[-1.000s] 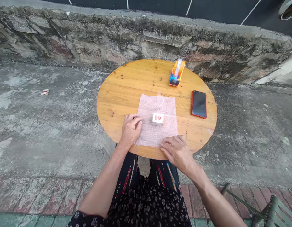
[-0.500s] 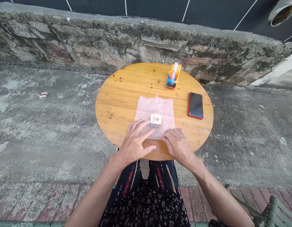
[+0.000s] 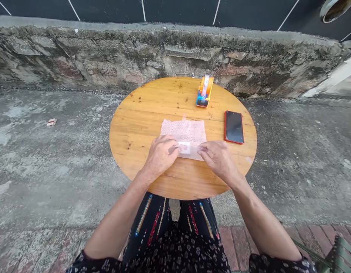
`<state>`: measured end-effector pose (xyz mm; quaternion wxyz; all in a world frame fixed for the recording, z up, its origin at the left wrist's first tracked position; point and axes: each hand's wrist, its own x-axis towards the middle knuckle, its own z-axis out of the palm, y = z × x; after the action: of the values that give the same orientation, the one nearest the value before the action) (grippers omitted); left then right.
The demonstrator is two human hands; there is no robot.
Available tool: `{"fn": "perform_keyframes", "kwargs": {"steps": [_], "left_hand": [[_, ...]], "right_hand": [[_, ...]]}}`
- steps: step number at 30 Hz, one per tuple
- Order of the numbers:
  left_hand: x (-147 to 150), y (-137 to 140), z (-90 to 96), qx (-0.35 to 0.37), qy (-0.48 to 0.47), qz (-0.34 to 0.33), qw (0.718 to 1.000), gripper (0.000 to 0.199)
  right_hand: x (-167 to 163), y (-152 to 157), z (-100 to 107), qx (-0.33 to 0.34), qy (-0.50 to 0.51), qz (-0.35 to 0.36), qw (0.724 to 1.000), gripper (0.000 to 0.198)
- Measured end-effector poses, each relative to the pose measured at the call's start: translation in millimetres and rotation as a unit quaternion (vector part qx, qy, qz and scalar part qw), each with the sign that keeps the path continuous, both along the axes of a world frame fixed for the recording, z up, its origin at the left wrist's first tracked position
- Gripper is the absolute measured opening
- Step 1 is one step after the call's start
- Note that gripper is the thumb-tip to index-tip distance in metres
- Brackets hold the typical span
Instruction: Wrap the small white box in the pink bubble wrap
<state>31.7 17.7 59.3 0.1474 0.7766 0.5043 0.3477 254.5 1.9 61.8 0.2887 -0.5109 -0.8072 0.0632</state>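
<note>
A pink sheet of bubble wrap (image 3: 184, 131) lies on the round wooden table, its near edge lifted and folded over a small white box (image 3: 184, 148). The box shows blurred through the translucent layer. My left hand (image 3: 163, 152) pinches the near left part of the bubble wrap, beside the box. At the near right corner, my right hand (image 3: 216, 156) grips the bubble wrap between thumb and fingers. The fold stretches between both hands.
Toward the far side of the wooden table (image 3: 147, 110) stands an orange and blue tape dispenser (image 3: 204, 91). A phone in a red case (image 3: 233, 127) lies at the right. Behind the table runs a stone wall base (image 3: 107, 60). A small crumpled packet (image 3: 52, 122) is on the ground.
Both hands have taken hold of the bubble wrap's near edge and brought it up over the box. Earlier the box lay uncovered and my left hand was spread above the sheet.
</note>
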Motion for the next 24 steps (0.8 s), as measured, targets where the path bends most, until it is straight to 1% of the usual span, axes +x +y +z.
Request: {"fn": "perform_keyframes", "kwargs": {"steps": [4, 9, 15, 19, 22, 24], "left_hand": [[3.0, 9.2, -2.7, -0.043, -0.021, -0.002, 0.999, 0.009], [4.0, 11.8, -3.6, -0.065, -0.050, -0.006, 0.997, 0.009], [4.0, 12.1, -8.6, -0.100, -0.086, -0.016, 0.991, 0.007], [3.8, 12.6, -12.0, -0.107, -0.102, -0.018, 0.989, 0.008], [3.9, 8.6, -10.2, -0.086, -0.112, -0.024, 0.990, 0.006], [3.5, 1.3, -7.3, -0.063, -0.107, -0.031, 0.992, 0.007]], "right_hand": [[4.5, 15.7, -8.6, -0.024, 0.034, -0.003, 0.999, 0.013], [7.7, 20.5, -14.5, -0.059, 0.061, -0.008, 0.996, 0.013], [9.6, 23.4, -13.3, -0.115, 0.114, -0.011, 0.987, 0.017], [13.1, 24.6, -6.8, -0.153, 0.225, 0.010, 0.962, 0.026], [21.5, 32.6, -4.1, -0.165, 0.323, 0.019, 0.932, 0.033], [29.5, 41.9, -2.8, -0.180, 0.376, 0.022, 0.909, 0.033]]}}
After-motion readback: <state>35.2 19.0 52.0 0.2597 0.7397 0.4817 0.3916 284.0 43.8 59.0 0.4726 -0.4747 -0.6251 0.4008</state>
